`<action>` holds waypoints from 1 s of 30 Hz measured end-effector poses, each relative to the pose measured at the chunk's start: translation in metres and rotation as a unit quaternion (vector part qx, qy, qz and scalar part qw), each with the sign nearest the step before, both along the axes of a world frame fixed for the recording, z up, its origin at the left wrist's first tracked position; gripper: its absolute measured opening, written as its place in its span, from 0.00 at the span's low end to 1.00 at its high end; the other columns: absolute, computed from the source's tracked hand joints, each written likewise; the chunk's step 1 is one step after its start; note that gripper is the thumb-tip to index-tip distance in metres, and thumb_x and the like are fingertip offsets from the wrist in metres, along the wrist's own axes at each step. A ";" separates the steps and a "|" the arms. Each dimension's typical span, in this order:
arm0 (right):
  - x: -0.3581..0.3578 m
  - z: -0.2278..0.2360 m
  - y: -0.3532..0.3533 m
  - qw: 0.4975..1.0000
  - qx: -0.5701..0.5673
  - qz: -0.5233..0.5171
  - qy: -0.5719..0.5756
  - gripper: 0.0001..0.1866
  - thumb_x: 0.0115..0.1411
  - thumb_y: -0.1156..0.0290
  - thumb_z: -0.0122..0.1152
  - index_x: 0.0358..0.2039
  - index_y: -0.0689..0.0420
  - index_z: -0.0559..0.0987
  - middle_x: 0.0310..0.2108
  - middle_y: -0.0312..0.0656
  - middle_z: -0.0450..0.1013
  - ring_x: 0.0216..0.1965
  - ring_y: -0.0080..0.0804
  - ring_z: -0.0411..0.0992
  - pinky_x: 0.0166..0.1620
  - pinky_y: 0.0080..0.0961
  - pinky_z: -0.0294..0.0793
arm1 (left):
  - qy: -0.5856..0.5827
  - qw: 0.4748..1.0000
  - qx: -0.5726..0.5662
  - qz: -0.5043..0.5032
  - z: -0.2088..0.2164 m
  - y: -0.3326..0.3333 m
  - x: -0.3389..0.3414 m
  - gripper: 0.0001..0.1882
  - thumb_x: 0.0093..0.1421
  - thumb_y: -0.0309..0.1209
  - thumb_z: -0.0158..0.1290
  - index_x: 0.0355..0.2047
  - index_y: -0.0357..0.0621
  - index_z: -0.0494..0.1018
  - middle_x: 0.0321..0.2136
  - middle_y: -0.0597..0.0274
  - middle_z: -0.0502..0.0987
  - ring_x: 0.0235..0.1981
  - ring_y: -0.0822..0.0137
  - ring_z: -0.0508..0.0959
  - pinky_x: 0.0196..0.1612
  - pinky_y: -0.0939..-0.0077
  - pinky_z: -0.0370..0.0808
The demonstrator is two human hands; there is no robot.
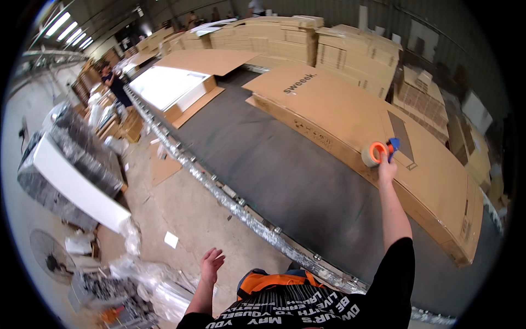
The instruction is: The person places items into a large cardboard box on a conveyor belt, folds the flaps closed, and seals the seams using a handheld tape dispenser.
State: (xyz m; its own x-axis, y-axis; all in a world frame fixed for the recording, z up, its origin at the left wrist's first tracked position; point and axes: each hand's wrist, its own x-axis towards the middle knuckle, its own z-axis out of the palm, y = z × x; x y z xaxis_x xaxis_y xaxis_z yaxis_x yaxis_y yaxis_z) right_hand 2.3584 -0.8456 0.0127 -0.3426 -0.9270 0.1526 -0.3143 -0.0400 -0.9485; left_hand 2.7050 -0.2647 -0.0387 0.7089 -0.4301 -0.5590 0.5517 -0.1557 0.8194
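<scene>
My right hand (387, 168) is closed around a tape dispenser (369, 157) with an orange hub, a blue end and a wide roll of tape. It is held over the near long edge of a long, flat cardboard box (339, 118), whose top is shut. Whether the dispenser touches the box, I cannot tell. A darker brown rectangle (401, 136) shows on the box top, just beyond the dispenser. Low on the left, my left hand (210, 265) hangs over the floor with fingers apart, holding nothing. The box lies on a dark conveyor belt (257, 159).
A metal rail (233, 205) edges the belt on my side. Farther along is an opened carton with white panels (167, 88). Stacked flat cartons (263, 41) line the far side. Wrapped panels (76, 186), plastic film (159, 290) and a fan (52, 257) stand left; another person (114, 82) is beyond.
</scene>
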 end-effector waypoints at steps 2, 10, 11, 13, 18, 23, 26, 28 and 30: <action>0.029 0.001 -0.023 0.994 0.029 -0.036 0.103 0.27 0.54 0.47 0.60 0.44 0.57 0.81 0.35 0.53 0.79 0.41 0.47 0.77 0.46 0.39 0.73 | -0.017 1.000 0.007 0.023 0.000 0.002 0.033 0.32 0.61 0.42 0.54 0.59 0.36 0.61 0.51 0.48 0.74 0.45 0.57 0.78 0.48 0.64 0.73; 0.124 0.032 -0.066 0.975 0.149 -0.075 0.144 0.27 0.53 0.44 0.56 0.45 0.51 0.80 0.44 0.52 0.76 0.49 0.49 0.73 0.52 0.43 0.71 | -0.081 0.995 -0.054 -0.033 0.020 -0.109 0.172 0.33 0.63 0.46 0.52 0.60 0.35 0.60 0.50 0.45 0.74 0.36 0.57 0.81 0.42 0.66 0.77; 0.138 0.035 -0.071 0.974 0.155 -0.089 0.140 0.28 0.54 0.44 0.55 0.46 0.52 0.80 0.45 0.52 0.76 0.49 0.49 0.73 0.52 0.43 0.71 | -0.090 0.991 -0.079 -0.062 0.022 -0.136 0.193 0.34 0.62 0.47 0.53 0.59 0.34 0.61 0.49 0.45 0.74 0.36 0.58 0.81 0.42 0.67 0.77; 0.172 0.036 -0.084 0.966 0.189 -0.112 0.132 0.29 0.54 0.44 0.54 0.46 0.55 0.80 0.45 0.53 0.76 0.50 0.49 0.73 0.53 0.42 0.70 | -0.103 0.980 -0.127 -0.118 0.025 -0.191 0.232 0.35 0.61 0.48 0.54 0.58 0.33 0.62 0.48 0.46 0.75 0.35 0.60 0.81 0.41 0.68 0.77; 0.227 0.030 -0.147 0.965 0.209 -0.149 0.056 0.32 0.55 0.46 0.55 0.46 0.63 0.78 0.47 0.57 0.75 0.51 0.49 0.73 0.53 0.38 0.70 | -0.171 0.942 -0.117 -0.266 0.057 -0.349 0.289 0.40 0.61 0.53 0.52 0.63 0.36 0.58 0.57 0.46 0.68 0.59 0.55 0.68 0.61 0.57 0.61; 0.274 0.021 -0.070 0.994 -0.021 -0.074 0.078 0.31 0.57 0.48 0.57 0.47 0.66 0.77 0.44 0.56 0.76 0.46 0.44 0.75 0.52 0.33 0.70 | -0.094 0.954 -0.155 -0.241 0.044 -0.465 0.354 0.49 0.62 0.58 0.48 0.68 0.36 0.42 0.68 0.48 0.49 0.68 0.52 0.51 0.68 0.65 0.49; 0.210 -0.019 0.047 0.967 -0.014 -0.120 0.224 0.22 0.55 0.64 0.61 0.49 0.58 0.77 0.44 0.48 0.76 0.46 0.41 0.72 0.54 0.34 0.69 | -0.097 0.959 -0.148 -0.219 0.043 -0.545 0.361 0.50 0.61 0.61 0.46 0.68 0.38 0.40 0.68 0.50 0.46 0.68 0.50 0.49 0.67 0.65 0.50; 0.144 -0.054 0.107 0.911 0.112 -0.238 0.317 0.25 0.50 0.66 0.61 0.50 0.60 0.75 0.54 0.51 0.68 0.53 0.47 0.66 0.56 0.38 0.67 | -0.125 0.955 -0.132 -0.234 0.035 -0.598 0.360 0.49 0.61 0.61 0.47 0.68 0.38 0.45 0.66 0.51 0.52 0.67 0.53 0.53 0.66 0.65 0.54; 0.077 -0.089 0.139 0.804 0.256 -0.326 0.427 0.34 0.53 0.58 0.60 0.56 0.66 0.67 0.60 0.54 0.62 0.61 0.52 0.57 0.64 0.43 0.56 | -0.161 0.923 -0.190 -0.295 0.023 -0.645 0.370 0.44 0.60 0.59 0.50 0.63 0.36 0.57 0.60 0.52 0.65 0.61 0.59 0.62 0.62 0.65 0.59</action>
